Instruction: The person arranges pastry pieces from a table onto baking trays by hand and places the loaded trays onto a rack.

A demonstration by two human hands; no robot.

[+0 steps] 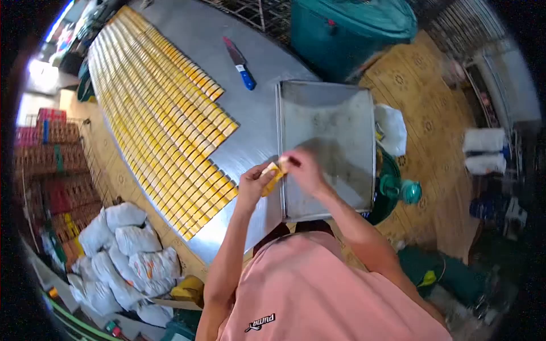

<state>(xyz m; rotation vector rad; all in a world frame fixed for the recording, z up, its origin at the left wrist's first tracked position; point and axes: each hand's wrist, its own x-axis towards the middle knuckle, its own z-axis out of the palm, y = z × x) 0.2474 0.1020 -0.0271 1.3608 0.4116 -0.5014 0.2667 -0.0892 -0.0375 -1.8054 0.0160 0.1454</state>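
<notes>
My left hand (pixel 257 181) is closed around a few small yellow-and-white blocks (pixel 272 186), held over the near edge of the metal table. Right beside it, my right hand (pixel 304 170) is blurred by motion, its fingers pinched at a small pale piece (pixel 282 163) by the blocks. Long rows of similar yellow-and-white blocks (pixel 176 119) cover the left part of the table. A shallow metal tray (pixel 327 122) lies under and to the right of my right hand.
A blue-handled knife (pixel 243 68) lies on the metal table (pixel 253 119) beyond the tray. A large green bin (pixel 347 40) stands at the back. White sacks (pixel 128 256) are piled on the floor at left, near stacked crates (pixel 57 148). A green-capped container (pixel 409 192) stands right of the tray.
</notes>
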